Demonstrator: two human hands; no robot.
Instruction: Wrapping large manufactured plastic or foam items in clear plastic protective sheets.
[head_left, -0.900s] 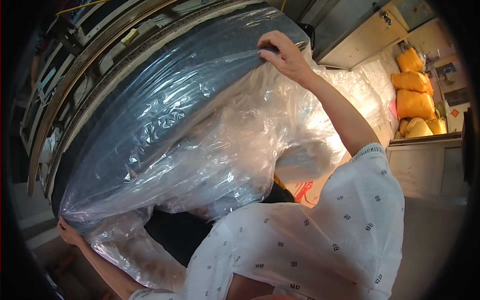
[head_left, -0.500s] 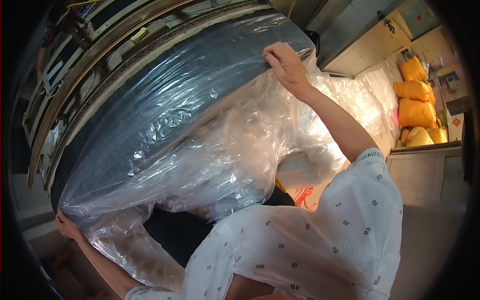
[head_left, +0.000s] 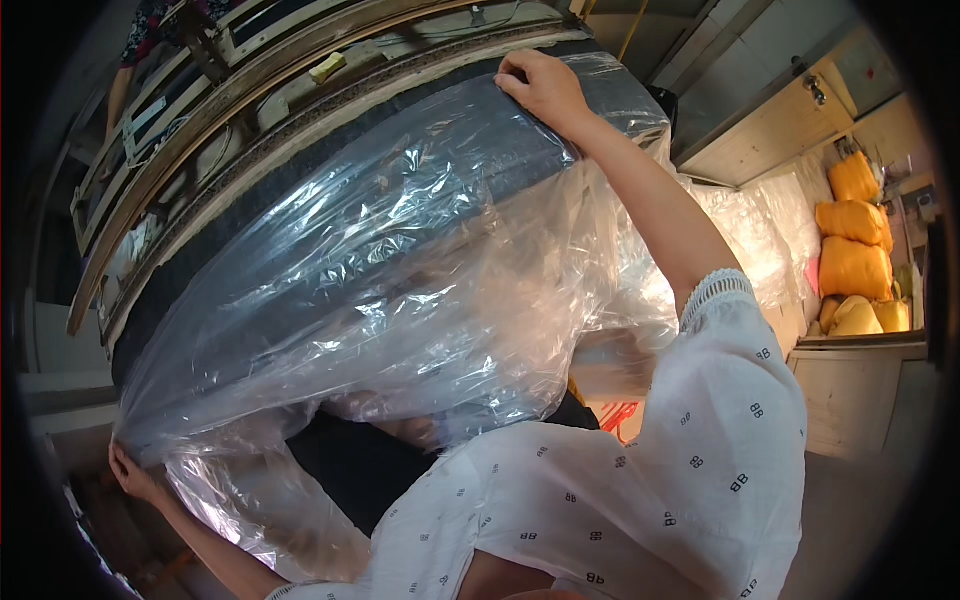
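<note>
At the far left, your left hand [head_left: 132,474] pinches a gathered bit of the clear plastic sheet [head_left: 400,280], just beside the left end of the desk [head_left: 150,320]. The sheet spreads from there across the dark desk, leaves a dark strip bare along the far edge, and drapes wrinkled over the near edge toward your lap. A wooden rail [head_left: 100,258] runs along the far edge, and past its left part you can see another person's patterned sleeve [head_left: 143,38] and bare forearm. Your black trousers [head_left: 355,465] show below the near edge, under and between folds of plastic. A small yellow piece [head_left: 327,68] rests by the rail, behind the far edge.

Farther right, your right hand [head_left: 547,90] reaches over the desk toward its far edge, near the right end, fingers curled and grasping the sheet's far margin. Red strands [head_left: 618,418] lie beyond the near edge, beside your white blouse [head_left: 610,500]. Past the desk's right end stand a pale wooden door [head_left: 765,130] and stacked orange bundles [head_left: 855,265].
</note>
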